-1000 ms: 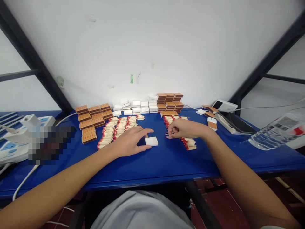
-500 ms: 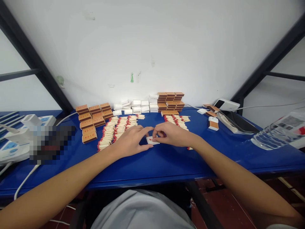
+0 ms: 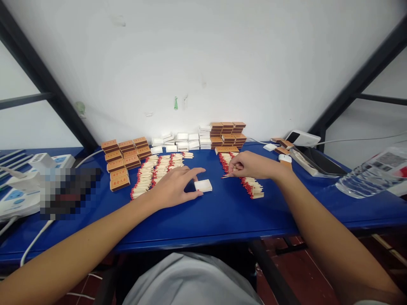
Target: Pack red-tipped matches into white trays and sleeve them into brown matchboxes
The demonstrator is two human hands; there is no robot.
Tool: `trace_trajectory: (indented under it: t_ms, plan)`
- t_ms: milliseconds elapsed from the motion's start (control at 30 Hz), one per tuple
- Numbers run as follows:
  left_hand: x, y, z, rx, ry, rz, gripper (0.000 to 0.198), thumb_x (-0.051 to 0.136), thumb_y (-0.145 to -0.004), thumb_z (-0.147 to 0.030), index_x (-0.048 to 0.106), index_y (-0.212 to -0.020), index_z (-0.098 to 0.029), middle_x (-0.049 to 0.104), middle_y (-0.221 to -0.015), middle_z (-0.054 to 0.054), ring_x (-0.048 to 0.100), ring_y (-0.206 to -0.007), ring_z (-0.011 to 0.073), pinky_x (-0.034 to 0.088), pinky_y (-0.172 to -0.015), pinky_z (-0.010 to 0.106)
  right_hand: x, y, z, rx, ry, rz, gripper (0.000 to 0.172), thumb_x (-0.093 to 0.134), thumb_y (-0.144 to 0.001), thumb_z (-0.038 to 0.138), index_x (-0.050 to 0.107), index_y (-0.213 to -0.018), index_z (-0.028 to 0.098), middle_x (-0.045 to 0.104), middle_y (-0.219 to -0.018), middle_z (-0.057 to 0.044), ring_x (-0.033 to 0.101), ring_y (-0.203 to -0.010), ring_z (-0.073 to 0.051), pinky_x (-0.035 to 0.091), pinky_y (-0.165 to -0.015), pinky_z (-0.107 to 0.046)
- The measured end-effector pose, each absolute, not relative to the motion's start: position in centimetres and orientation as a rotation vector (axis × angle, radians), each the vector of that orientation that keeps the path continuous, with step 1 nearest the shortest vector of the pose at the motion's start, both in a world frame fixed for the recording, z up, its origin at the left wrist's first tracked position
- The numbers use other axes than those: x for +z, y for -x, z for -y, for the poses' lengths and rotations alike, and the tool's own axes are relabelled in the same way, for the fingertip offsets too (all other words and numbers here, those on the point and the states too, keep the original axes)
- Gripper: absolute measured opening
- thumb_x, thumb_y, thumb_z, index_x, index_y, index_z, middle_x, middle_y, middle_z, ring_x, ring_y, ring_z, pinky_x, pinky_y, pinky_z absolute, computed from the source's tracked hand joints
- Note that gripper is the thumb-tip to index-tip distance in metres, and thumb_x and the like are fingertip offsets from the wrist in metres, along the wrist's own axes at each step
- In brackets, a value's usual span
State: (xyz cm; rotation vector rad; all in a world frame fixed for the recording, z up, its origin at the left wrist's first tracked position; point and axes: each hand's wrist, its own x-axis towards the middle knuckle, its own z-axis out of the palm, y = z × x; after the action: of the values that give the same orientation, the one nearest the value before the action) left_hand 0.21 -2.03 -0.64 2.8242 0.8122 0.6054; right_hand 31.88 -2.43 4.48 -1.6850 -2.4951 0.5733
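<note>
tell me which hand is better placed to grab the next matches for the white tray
Right hand: its fingertips are on the row of matches; the left hand is bracing the white tray.

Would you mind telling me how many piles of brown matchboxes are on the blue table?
2. The left pile lies beside the match rows; the back pile is stacked beyond the right hand. A few loose boxes lie further right.
</note>
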Motion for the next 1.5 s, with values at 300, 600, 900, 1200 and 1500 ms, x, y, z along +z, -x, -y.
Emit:
trace_trajectory:
  t_ms: [300,600,900,1200,1500]
  plan:
    - [-0.7,-0.3,2.1,0.597,-2.83,-0.813,0.062,0.075,-0.096,-0.041,0.049,-0.15,-0.028,0.074,-0.114,0.004,0.067,-0.103,0.0257,0.053,-0.09,0.04,3.3,-31.6,1.9,0.653,1.571,2.511,0.025,0.068,-0.085,0.044,0.073,-0.078,0.021,0.058,-0.065,-0.001,0.055,-0.062,-0.018,0.041,-0.062,-0.031]
    - [-0.7,-0.2,2.1,0.604,-2.821,-0.801,0.061,0.073,-0.097,-0.042,0.048,-0.151,-0.029,0.074,-0.113,0.004,0.068,-0.103,0.026,0.053,-0.091,0.039,4.0,-31.3,2.6,0.686,1.649,2.487,0.02,0.072,-0.081,0.04,0.069,-0.074,0.021,0.066,-0.071,-0.005,0.059,-0.064,-0.019,0.041,-0.059,-0.031]
    - [-0.7,-0.3,2.1,0.596,-2.827,-0.799,0.061,0.074,-0.096,-0.042,0.049,-0.15,-0.028,0.074,-0.113,0.004,0.068,-0.102,0.0256,0.053,-0.09,0.04,3.7,-31.2,2.3,0.591,1.636,2.517,0.017,0.068,-0.084,0.036,0.072,-0.09,0.021,0.057,-0.069,0.001,0.051,-0.061,-0.016,0.037,-0.059,-0.03]
    - [-0.7,-0.2,2.1,0.589,-2.826,-0.799,0.061,0.073,-0.097,-0.043,0.048,-0.151,-0.029,0.074,-0.113,0.005,0.068,-0.104,0.0265,0.053,-0.091,0.04,3.4,-30.7,2.1,0.637,1.578,2.512,0.017,0.068,-0.086,0.036,0.07,-0.081,0.02,0.055,-0.066,0.001,0.05,-0.06,-0.016,0.038,-0.061,-0.03]
    - [-0.7,-0.3,2.1,0.582,-2.828,-0.798,0.061,0.073,-0.097,-0.042,0.048,-0.15,-0.028,0.074,-0.114,0.004,0.067,-0.103,0.0262,0.053,-0.091,0.041,3.1,-29.3,2.6,0.632,1.472,2.567,0.023,0.064,-0.093,0.041,0.073,-0.092,0.02,0.045,-0.063,0.005,0.043,-0.056,-0.014,0.034,-0.059,-0.029]
